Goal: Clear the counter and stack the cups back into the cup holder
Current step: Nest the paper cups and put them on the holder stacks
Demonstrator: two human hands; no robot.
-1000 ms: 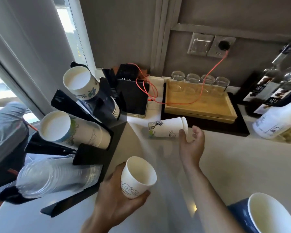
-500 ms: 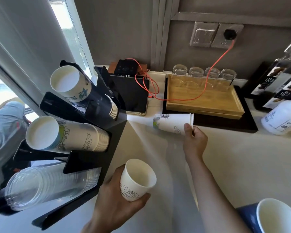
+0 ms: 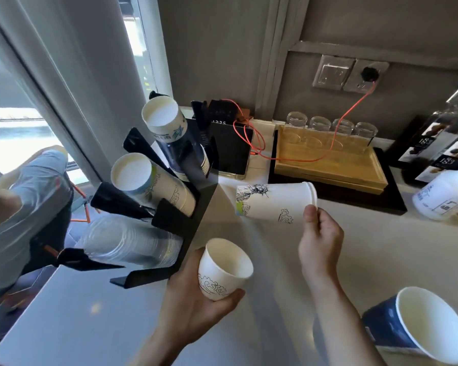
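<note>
Bare counter lay open between the black cup holder (left) and the wooden tray, with a blue cup near right.

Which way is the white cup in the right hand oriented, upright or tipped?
Tipped on its side: the white cup has its rim toward the right hand, which pinches it, and its base toward the cup holder.

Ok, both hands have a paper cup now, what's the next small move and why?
Probably nest them: the right hand pinches the tall cup by its rim, lying sideways, while the left hand holds the short cup upright with its mouth open. Turning the tall cup base-down and lowering it in would free one hand before the holder.
</note>
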